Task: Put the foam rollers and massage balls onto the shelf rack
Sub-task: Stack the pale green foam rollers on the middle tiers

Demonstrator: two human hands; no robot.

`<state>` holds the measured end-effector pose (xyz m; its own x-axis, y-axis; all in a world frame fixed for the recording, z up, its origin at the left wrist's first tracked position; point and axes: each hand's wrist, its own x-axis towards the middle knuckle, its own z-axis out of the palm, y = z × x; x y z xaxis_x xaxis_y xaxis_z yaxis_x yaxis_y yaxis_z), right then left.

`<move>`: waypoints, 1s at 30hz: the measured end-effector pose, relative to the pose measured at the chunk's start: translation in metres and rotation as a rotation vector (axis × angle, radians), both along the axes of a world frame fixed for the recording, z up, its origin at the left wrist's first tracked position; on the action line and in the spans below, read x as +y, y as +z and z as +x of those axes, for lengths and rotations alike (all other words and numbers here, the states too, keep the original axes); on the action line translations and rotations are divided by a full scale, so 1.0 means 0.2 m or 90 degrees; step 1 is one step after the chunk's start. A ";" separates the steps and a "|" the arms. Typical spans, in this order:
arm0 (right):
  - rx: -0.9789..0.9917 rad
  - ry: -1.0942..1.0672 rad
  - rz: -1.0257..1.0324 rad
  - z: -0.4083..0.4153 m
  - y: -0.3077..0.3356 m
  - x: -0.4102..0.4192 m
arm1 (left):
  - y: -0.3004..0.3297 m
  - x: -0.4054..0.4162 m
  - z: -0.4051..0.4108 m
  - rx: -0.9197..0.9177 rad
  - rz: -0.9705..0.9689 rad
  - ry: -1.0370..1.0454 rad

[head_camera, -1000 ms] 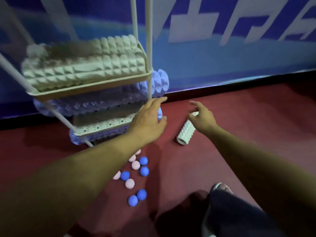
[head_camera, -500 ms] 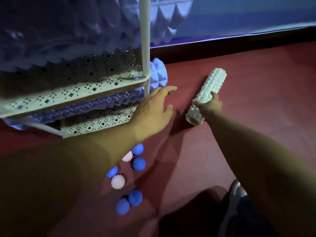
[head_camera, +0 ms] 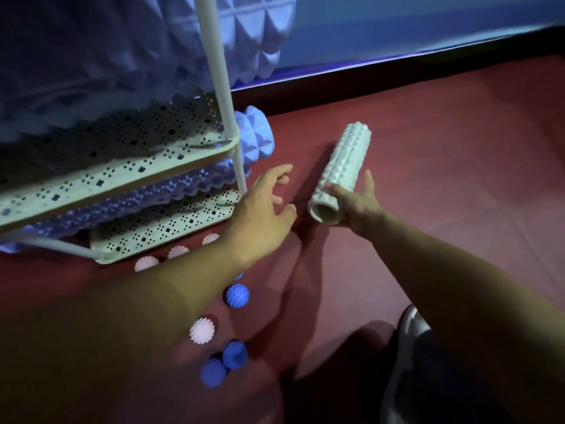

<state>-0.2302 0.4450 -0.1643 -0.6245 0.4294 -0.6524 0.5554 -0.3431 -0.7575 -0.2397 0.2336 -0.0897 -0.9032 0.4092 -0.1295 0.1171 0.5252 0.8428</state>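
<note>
1. Where the head view looks down at the red floor (head_camera: 443, 185), the right hand (head_camera: 356, 203) grips the near end of the white foam roller (head_camera: 342, 172), fingers curled under it and thumb raised along its side. The roller lies on the floor, just right of the shelf rack (head_camera: 146, 185), its far end pointing away.
2. The left hand (head_camera: 263, 215) hovers between rack and roller, fingers spread and relaxed, holding nothing.
3. Purple foam rollers (head_camera: 253, 136) already sit on the rack's tiers, ends overhanging past the corner post (head_camera: 220, 96).
4. Massage balls, blue (head_camera: 237, 296) and white (head_camera: 201, 330), are scattered on the floor by the rack's front edge, partly hidden under the left forearm.
5. Risk, as judged: the grip is at one end only, so the roller may tip or slip on lifting. The tiers look nearly full; pushing it in could dislodge a seated roller or catch the post.
6. Risk, as judged: a shifting knee or arm could scatter the loose balls.
</note>
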 end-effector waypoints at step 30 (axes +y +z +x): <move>0.362 0.672 0.447 1.16 2.46 -0.87 | 2.19 -0.77 0.82 0.060 0.441 0.323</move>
<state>0.0027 0.2719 0.3285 -0.9592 -0.2784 -0.0489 -0.1285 0.5837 -0.8017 -0.0761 0.0805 0.3484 -0.9926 -0.0867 0.0847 0.0930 -0.0964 0.9910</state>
